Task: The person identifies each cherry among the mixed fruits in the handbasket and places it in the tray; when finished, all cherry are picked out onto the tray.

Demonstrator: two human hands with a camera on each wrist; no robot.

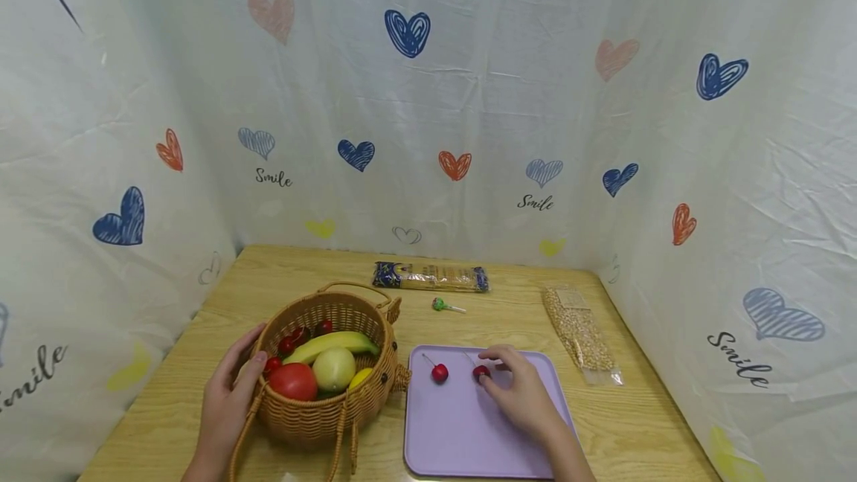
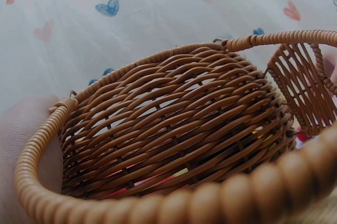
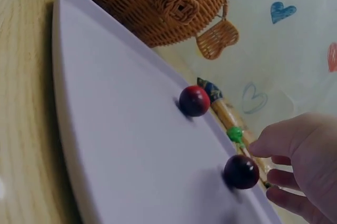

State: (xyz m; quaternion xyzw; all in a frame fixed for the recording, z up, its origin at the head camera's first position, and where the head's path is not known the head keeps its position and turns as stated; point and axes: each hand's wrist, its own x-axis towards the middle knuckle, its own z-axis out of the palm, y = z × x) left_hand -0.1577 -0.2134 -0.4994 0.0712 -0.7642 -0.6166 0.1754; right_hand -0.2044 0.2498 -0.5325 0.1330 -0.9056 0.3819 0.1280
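Observation:
In the head view, my left hand (image 1: 230, 385) rests against the left side of a round wicker basket (image 1: 301, 422), thumb and fingers spread at its rim. Inside the basket are a banana (image 1: 331, 346), a red tomato-like fruit (image 1: 293, 381), a pale green round fruit (image 1: 334, 370), something yellow and several small red fruits. My right hand (image 1: 525, 396) reaches over a light purple tray (image 1: 438, 445), its fingers around but seemingly apart from a dark red cherry (image 3: 241, 172). A second, brighter cherry (image 1: 439, 373) lies on the tray to the left.
Behind the tray lie a lollipop (image 1: 447, 306) with a green wrapper and a long pack of noodles (image 1: 431, 277). To the right is a clear bag of pale grains (image 1: 581, 329). A white curtain (image 1: 469, 110) with printed hearts surrounds the wooden table (image 1: 643, 422). Basket handles hang toward the front.

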